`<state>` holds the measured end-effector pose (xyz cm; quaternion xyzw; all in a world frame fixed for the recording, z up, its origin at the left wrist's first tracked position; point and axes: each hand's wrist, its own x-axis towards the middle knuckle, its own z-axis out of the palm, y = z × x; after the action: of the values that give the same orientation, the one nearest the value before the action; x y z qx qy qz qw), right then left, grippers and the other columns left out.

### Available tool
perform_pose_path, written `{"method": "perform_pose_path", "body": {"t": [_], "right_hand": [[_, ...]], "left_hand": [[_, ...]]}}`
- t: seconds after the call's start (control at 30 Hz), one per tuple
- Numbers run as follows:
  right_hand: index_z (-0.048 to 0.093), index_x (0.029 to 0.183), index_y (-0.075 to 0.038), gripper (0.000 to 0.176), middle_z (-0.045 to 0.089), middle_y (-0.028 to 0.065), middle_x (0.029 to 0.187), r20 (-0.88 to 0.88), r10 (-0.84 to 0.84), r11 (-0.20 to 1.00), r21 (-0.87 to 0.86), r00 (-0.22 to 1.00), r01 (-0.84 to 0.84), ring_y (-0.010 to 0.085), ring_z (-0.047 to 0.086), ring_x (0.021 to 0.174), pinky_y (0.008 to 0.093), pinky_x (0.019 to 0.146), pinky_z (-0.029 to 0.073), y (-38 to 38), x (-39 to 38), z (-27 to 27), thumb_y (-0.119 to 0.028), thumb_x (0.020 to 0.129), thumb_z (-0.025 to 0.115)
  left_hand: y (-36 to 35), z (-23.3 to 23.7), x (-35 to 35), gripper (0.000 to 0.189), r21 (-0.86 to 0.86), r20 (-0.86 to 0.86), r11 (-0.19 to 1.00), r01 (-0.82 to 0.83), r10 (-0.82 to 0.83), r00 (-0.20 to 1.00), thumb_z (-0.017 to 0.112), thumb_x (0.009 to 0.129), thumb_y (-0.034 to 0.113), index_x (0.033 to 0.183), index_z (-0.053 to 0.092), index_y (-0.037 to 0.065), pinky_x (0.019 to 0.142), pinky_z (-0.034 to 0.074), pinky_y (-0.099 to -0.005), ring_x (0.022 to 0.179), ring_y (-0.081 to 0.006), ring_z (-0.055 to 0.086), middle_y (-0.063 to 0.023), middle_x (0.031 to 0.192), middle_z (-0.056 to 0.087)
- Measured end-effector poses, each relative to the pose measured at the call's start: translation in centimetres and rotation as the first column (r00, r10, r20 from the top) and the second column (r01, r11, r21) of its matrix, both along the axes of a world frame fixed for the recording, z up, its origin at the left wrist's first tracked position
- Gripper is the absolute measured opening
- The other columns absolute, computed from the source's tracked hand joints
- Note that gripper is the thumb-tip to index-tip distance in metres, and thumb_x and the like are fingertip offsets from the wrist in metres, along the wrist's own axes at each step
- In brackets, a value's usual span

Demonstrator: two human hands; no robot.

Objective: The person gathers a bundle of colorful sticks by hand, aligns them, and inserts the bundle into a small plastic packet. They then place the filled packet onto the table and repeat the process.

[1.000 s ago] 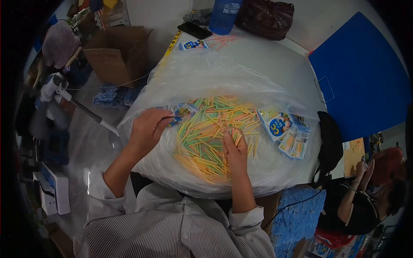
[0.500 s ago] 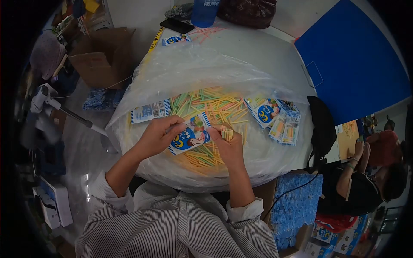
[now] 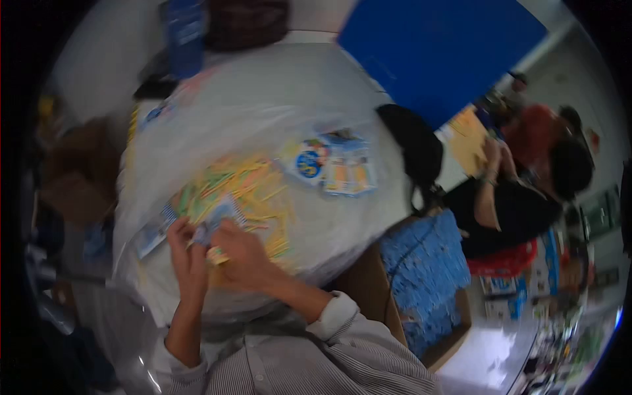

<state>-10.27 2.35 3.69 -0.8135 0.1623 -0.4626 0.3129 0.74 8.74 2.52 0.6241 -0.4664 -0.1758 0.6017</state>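
broadly, the white table [image 3: 309,72] carries a clear plastic sheet [image 3: 250,128] with a heap of pastel sticks [image 3: 247,181] on it. above the heap's near side, the left hand [image 3: 189,253] and right hand [image 3: 240,253] pinch a small printed packet [image 3: 214,220] between them, blurred.

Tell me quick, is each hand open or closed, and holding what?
Left hand: fingers curled at the packet; grip too blurred to tell.
Right hand: closed around yellow sticks.
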Motion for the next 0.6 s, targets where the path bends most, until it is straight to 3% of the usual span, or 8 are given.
{"method": "perform_pose_path", "body": {"t": [0.03,0.13,0.2,0.27,0.3,0.37,0.43,0.6], "right_hand": [[0.046,0.076,-0.005,0.026,0.042,0.0130,0.073,-0.017,-0.001,0.998,0.069,1.000,0.002,0.0335,0.045,0.072,0.0385,0.056,0.038,0.5,-0.5,0.4,0.001,0.051,0.052],[0.047,0.078,-0.002,0.024,0.043,0.0129,0.073,0.075,-0.108,0.990,0.097,0.991,0.100,0.0317,0.046,0.074,0.0367,0.059,0.039,-0.3,0.2,-1.5,-0.002,0.056,0.057],[0.048,0.080,0.000,0.024,0.044,0.0128,0.074,0.121,-0.161,0.982,0.123,0.979,0.147,0.0308,0.047,0.074,0.0356,0.061,0.039,-0.6,-0.3,-1.4,-0.004,0.059,0.059],[0.049,0.084,0.001,0.025,0.048,0.0133,0.076,0.160,-0.062,0.910,0.415,0.985,-0.010,0.0287,0.049,0.075,0.0331,0.065,0.040,-1.1,-0.7,-1.2,-0.009,0.065,0.061],[0.049,0.084,0.001,0.025,0.048,0.0133,0.076,0.167,-0.069,0.917,0.398,0.984,-0.003,0.0287,0.049,0.075,0.0331,0.065,0.040,-1.1,-0.9,-1.1,-0.009,0.065,0.061],[0.049,0.085,0.001,0.023,0.051,0.0139,0.078,0.205,-0.116,0.843,0.537,0.972,-0.013,0.0269,0.051,0.075,0.0316,0.067,0.040,-1.2,-1.6,-1.4,-0.009,0.067,0.059],[0.048,0.085,0.001,0.022,0.052,0.0138,0.078,0.179,-0.155,0.853,0.520,0.972,0.040,0.0266,0.052,0.075,0.0316,0.066,0.040,-1.4,-2.1,-1.2,-0.008,0.067,0.058],[0.048,0.086,0.000,0.023,0.051,0.0137,0.079,0.159,-0.254,0.841,0.523,0.954,0.137,0.0274,0.053,0.074,0.0317,0.064,0.041,-1.1,-2.3,-1.2,-0.008,0.067,0.057]], "left_hand": [[-0.2,-1.0,0.4,0.035,-0.002,0.085,1.000,-0.020,0.020,0.996,0.035,0.073,0.001,0.108,0.036,0.000,0.080,0.036,-0.0303,0.088,-0.0195,0.043,-0.0114,0.096,0.042],[-1.1,-1.6,1.3,0.028,0.105,0.051,0.993,-0.050,0.044,0.998,0.035,0.074,0.000,0.101,0.041,-0.002,0.080,0.035,-0.0292,0.087,-0.0188,0.045,-0.0107,0.094,0.045],[-1.9,-0.5,1.5,0.025,0.133,-0.028,0.985,0.108,-0.105,0.994,0.035,0.074,0.000,0.098,0.043,-0.003,0.074,0.038,-0.0270,0.084,-0.0179,0.047,-0.0105,0.092,0.047],[-2.7,-0.4,1.2,0.025,0.062,0.109,0.991,0.121,-0.127,0.986,0.036,0.074,-0.001,0.098,0.043,-0.003,0.072,0.039,-0.0259,0.082,-0.0170,0.047,-0.0102,0.091,0.047],[-3.0,-0.2,1.1,0.025,0.022,0.234,0.995,0.102,-0.104,0.967,0.037,0.074,-0.002,0.098,0.043,-0.003,0.069,0.040,-0.0248,0.081,-0.0161,0.048,-0.0099,0.090,0.047],[-3.8,-0.3,0.5,0.025,0.025,0.169,0.994,0.108,-0.111,0.979,0.038,0.074,-0.003,0.098,0.044,-0.003,0.068,0.041,-0.0245,0.080,-0.0154,0.049,-0.0099,0.090,0.048],[-4.1,0.0,-0.2,0.025,0.045,0.100,0.993,0.110,-0.114,0.988,0.039,0.074,-0.003,0.098,0.044,-0.003,0.067,0.041,-0.0242,0.079,-0.0147,0.049,-0.0098,0.089,0.049],[-4.3,-0.3,-0.8,0.027,0.075,0.229,0.996,0.053,-0.069,0.971,0.042,0.071,-0.006,0.097,0.045,-0.002,0.066,0.042,-0.0250,0.074,-0.0164,0.051,-0.0098,0.084,0.052]]}}
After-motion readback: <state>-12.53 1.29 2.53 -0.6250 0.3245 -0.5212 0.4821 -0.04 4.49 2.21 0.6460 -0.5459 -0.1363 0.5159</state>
